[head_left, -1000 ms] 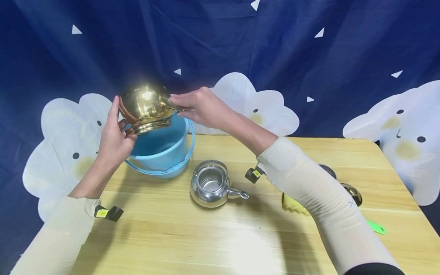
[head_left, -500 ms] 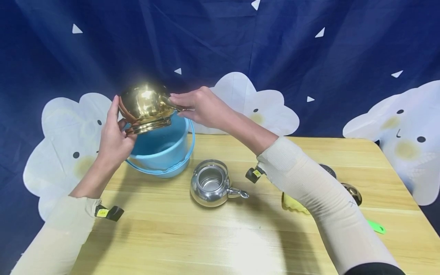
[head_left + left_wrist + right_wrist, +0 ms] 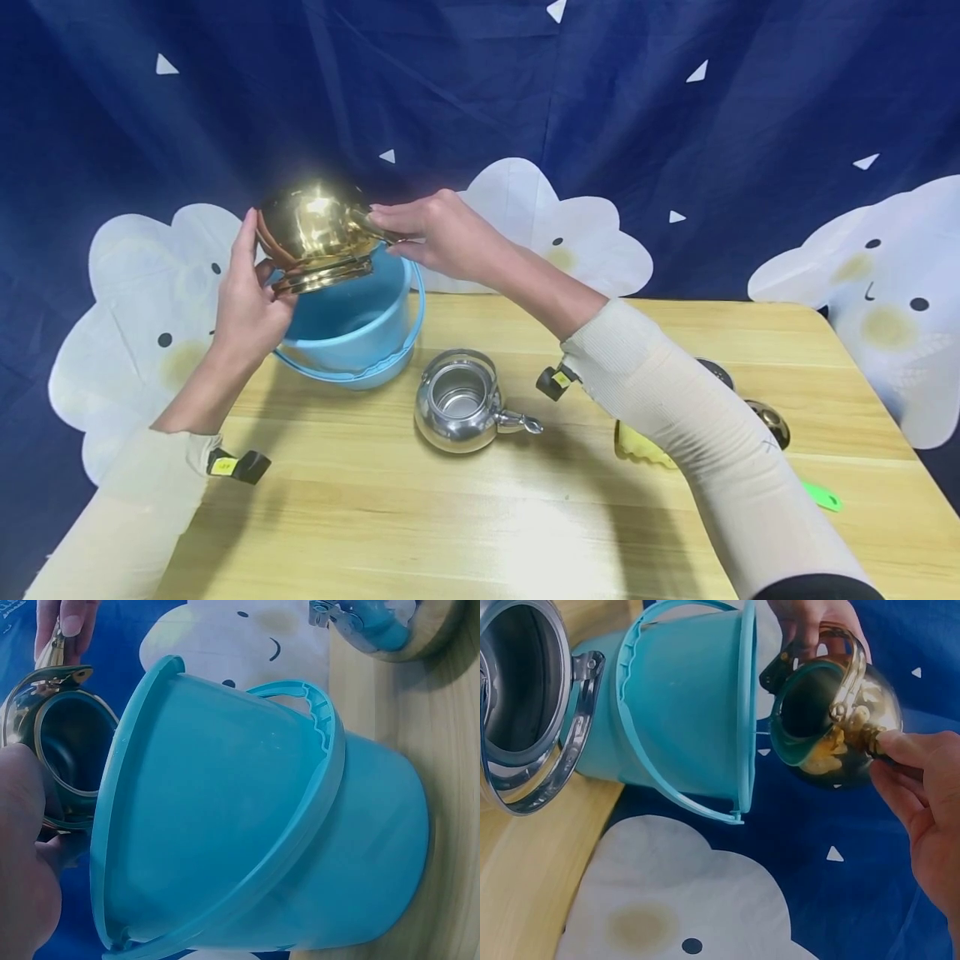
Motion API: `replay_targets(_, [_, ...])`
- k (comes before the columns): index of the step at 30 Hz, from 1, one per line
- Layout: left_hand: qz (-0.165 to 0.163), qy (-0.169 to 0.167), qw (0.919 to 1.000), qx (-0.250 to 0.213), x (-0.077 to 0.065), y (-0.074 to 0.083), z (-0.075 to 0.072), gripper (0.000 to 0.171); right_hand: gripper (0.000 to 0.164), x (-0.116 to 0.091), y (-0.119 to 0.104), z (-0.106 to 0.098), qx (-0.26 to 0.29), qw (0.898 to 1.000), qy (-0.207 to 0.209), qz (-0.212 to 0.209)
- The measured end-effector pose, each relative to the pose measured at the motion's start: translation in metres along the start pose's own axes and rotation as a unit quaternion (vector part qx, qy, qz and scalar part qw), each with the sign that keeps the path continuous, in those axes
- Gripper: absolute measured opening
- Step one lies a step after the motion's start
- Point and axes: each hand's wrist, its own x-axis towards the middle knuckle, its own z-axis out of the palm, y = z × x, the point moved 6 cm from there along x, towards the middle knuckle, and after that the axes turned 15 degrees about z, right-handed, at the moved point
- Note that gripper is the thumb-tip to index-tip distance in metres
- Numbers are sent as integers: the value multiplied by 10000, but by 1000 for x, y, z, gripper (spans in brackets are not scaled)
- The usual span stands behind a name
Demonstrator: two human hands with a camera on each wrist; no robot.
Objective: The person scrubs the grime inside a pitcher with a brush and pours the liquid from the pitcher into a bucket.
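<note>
A shiny gold kettle (image 3: pixel 318 221) is tipped mouth-down above the light blue bucket (image 3: pixel 367 358) at the left of the table. With fingers and thumb, my left hand (image 3: pixel 251 312) grips its left side near the rim. My right hand (image 3: pixel 450 233) pinches the kettle's spout (image 3: pixel 871 741). In the right wrist view, the open mouth faces into the bucket, and a thin pale line runs between them. The left wrist view shows the kettle's dark interior and its folded handle (image 3: pixel 52 675). A silver kettle (image 3: pixel 453 429) without a lid stands upright in front, spout to the right.
On the right of the wooden table (image 3: pixel 450 517), partly behind my right sleeve, lie a yellow wavy-edged thing (image 3: pixel 643 447), a dark round lid (image 3: pixel 768 421), a perforated round piece (image 3: pixel 716 371) and a green handle (image 3: pixel 822 497). A blue curtain (image 3: pixel 480 83) hangs behind.
</note>
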Motion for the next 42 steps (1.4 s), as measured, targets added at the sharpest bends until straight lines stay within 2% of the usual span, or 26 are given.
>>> replay_targets(42, [266,462,9979,359,-1,6,-4,111,43,-1,-8,-4,-44,9998,41,-170])
